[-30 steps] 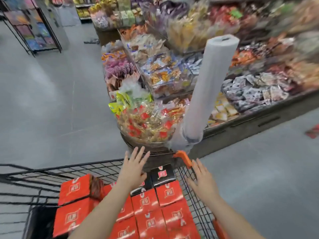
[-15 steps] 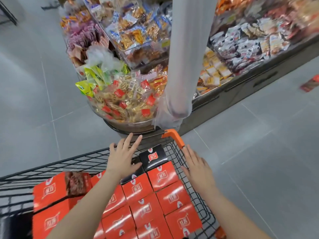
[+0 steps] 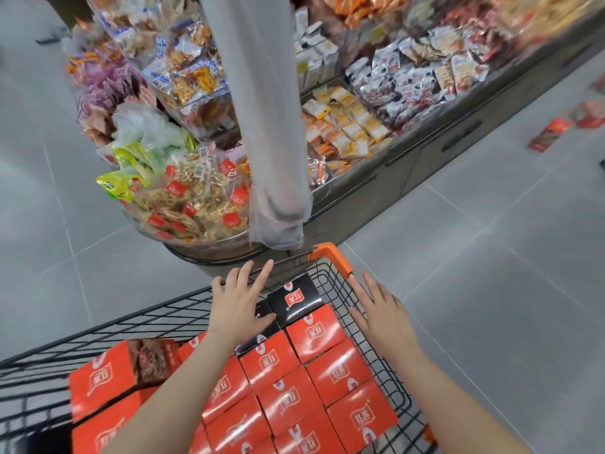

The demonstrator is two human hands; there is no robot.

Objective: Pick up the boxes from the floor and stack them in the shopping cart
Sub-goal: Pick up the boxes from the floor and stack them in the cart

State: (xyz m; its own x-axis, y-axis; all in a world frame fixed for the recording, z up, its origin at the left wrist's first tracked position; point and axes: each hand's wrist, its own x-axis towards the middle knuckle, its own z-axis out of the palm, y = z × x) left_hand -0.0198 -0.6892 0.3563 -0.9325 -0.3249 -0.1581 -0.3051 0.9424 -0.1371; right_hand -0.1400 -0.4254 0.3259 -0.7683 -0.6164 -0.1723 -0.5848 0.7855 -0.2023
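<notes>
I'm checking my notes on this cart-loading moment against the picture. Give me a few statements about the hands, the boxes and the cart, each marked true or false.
1. Both hands hold nothing. True: the left hand and the right hand are open, fingers spread, above the shopping cart.
2. Every box in the cart is orange-red. False: a black box lies at the far end, beyond the orange-red boxes.
3. No boxes remain on the floor. False: red boxes on the floor lie at the far right.
4. The cart's far corner has an orange guard. True.
5. The right hand grips a box. False: it hovers open over the cart's right rim.
</notes>
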